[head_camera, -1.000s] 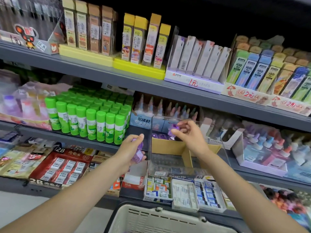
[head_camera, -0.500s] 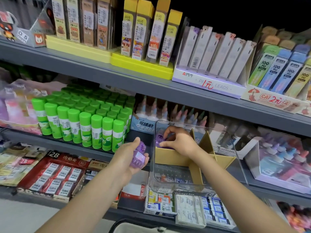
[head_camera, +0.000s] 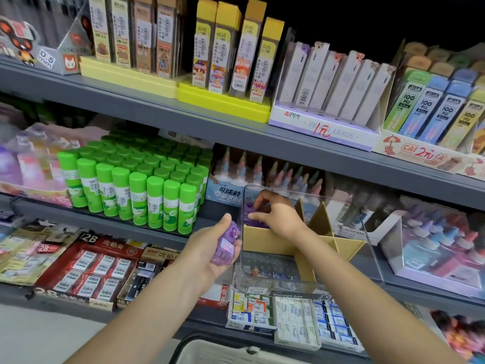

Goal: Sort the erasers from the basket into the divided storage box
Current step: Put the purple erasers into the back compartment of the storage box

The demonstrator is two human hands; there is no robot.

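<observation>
Risk first: your right hand (head_camera: 278, 215) is reaching over the clear wall of the storage box (head_camera: 309, 274), fingers curled on purple erasers (head_camera: 249, 211) in the rear-left compartment, and the box looks perched at the shelf edge. Lean on that wall or on the cardboard dividers (head_camera: 319, 219) and the box could tip forward, or a divider could shift and let erasers slide into the wrong section. Your left hand (head_camera: 210, 248) grips a purple eraser pack (head_camera: 225, 244) just beside the box's left wall; it rests loosely in the palm, so a bump against the wall may knock it to the floor or back into the basket (head_camera: 210, 353) below, whose white rim shows at the bottom edge.

Readable writing: "Storage box" on the label (head_camera: 287, 295) at the box's front; "PENCIL LEADS", partly covered by a red handwritten price, on the white display (head_camera: 322, 127); "100 PCS" on the lead tubes (head_camera: 425, 106); "2B" on the red eraser carton (head_camera: 86, 261); "0.5 mm" on the upper-left tray (head_camera: 47, 59).
</observation>
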